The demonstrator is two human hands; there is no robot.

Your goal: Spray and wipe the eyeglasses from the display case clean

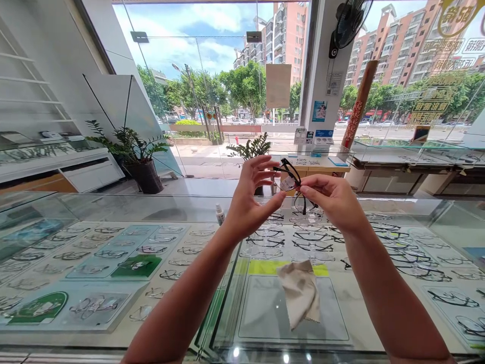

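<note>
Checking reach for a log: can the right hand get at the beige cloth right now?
Likely yes: the right hand would need to release the glasses it pinches, but the cloth lies uncovered, with nothing visible across it.

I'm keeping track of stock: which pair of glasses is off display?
The dark-framed pair raised between the left hand and the right hand, which pinches it; the other pairs in view lie on display.

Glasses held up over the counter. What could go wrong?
Drop: the right hand pinches the glasses with its fingertips above the glass counter; a slip could scratch them. Smudge: the left hand curves close around one lens, so fingers might mark it.
</note>
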